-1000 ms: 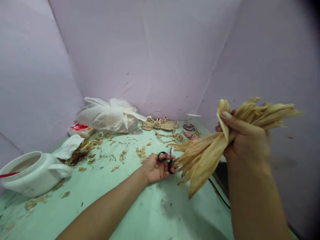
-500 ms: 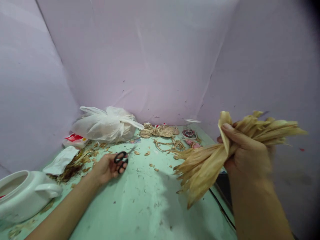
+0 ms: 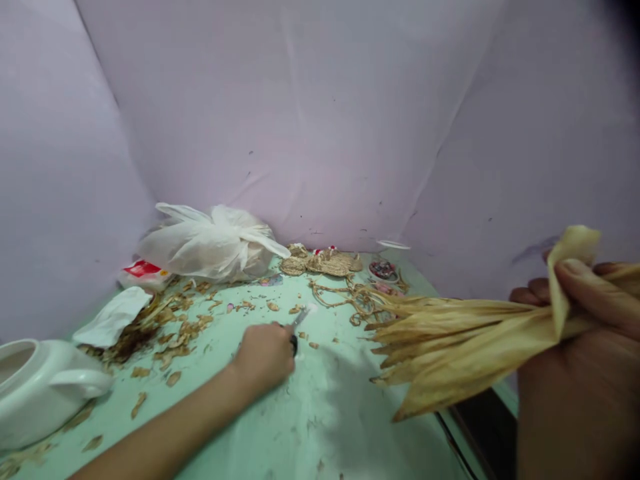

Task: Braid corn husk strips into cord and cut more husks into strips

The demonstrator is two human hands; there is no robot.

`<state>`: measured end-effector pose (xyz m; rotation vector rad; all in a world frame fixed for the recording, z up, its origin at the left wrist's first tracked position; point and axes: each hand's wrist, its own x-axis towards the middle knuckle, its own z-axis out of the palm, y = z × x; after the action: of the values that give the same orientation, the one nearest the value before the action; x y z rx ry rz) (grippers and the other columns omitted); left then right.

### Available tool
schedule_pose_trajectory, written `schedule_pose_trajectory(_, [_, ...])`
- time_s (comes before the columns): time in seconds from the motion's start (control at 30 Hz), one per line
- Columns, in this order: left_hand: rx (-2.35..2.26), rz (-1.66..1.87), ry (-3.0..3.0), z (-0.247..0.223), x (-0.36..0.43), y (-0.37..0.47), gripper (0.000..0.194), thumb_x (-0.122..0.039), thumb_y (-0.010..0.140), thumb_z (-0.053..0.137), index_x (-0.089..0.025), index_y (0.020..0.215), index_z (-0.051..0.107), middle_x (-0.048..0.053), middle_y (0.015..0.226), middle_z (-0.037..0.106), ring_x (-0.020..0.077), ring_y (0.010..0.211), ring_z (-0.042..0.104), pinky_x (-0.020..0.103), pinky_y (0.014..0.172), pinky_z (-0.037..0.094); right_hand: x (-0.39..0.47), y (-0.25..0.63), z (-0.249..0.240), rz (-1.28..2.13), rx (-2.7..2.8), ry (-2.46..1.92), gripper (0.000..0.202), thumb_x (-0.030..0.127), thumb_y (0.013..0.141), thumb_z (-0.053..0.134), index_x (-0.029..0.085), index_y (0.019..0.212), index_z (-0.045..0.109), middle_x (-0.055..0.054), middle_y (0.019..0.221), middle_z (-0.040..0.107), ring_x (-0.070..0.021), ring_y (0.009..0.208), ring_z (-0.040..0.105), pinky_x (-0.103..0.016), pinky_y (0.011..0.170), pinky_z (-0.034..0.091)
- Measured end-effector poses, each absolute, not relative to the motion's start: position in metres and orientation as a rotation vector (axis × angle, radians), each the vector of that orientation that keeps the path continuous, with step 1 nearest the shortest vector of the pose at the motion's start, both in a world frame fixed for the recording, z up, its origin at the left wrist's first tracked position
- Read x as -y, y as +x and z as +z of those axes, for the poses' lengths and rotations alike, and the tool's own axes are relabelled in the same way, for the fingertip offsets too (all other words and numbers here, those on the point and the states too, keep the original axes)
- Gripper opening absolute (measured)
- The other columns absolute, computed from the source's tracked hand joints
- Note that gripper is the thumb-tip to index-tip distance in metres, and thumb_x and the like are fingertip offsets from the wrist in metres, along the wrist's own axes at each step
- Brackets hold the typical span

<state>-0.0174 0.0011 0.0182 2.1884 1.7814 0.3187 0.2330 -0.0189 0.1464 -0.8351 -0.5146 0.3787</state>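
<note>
My left hand [image 3: 265, 355] is closed around a pair of black-handled scissors [image 3: 294, 343], low over the table, with the blades pointing away from me. Most of the handles are hidden by my fingers. At the right edge my right hand [image 3: 600, 313] grips a bundle of dried corn husks [image 3: 480, 347], held up above the table. The husks fan out leftward, and one strip folds upward beside my thumb. Their far end runs out of view on the right. Past the fan's tips lies a tangle of braided husk cord [image 3: 357, 300].
A tied white plastic bag [image 3: 215, 243] stands at the back left, near a crumpled tissue [image 3: 114, 317] and husk scraps [image 3: 183, 333]. A white ceramic pot [image 3: 45, 393] is at the near left. Woven husk pieces [image 3: 320, 263] and a small bowl of beads [image 3: 384, 270] lie at the back.
My left hand has moved right with the scissors and turned, its back now facing up. My right hand has shifted right with the corn husks, which now lie more level. The view has shifted slightly.
</note>
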Motion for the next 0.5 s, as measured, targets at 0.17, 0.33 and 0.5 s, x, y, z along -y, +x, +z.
schedule_pose_trajectory(0.17, [-2.212,0.225,2.016,0.031,-0.021,-0.102,0.027,-0.035,0.069,0.045,-0.020,0.081,0.064,0.014,0.077,0.063,0.0316,0.079,0.057,0.039,0.069,0.039,0.013,0.234,0.139,0.344,0.481,-0.831,0.018,0.010,0.052,0.066,0.024,0.048,0.056,0.001,0.059,0.052,-0.0106,0.047,0.043,-0.033,0.042,0.035])
schedule_pose_trajectory(0.33, [-2.535,-0.003,1.798,0.033,-0.017,-0.166,0.024,-0.026,0.066,0.043,-0.015,0.073,0.062,0.020,0.080,0.062,0.0360,0.080,0.057,0.040,0.062,0.041,0.014,0.229,0.138,0.381,0.457,-0.837,0.018,0.009,0.052,0.065,0.023,0.046,0.056,0.000,0.062,0.055,-0.0087,0.047,0.046,-0.030,0.041,0.037])
schedule_pose_trajectory(0.5, [-2.562,0.003,1.842,0.033,-0.013,-0.166,0.024,-0.018,0.063,0.044,-0.008,0.071,0.064,0.026,0.087,0.058,0.0390,0.086,0.054,0.042,0.066,0.041,0.011,0.224,0.132,0.477,0.513,-0.832,0.018,0.009,0.055,0.066,0.023,0.049,0.057,0.001,0.064,0.056,-0.0085,0.049,0.046,-0.029,0.042,0.037])
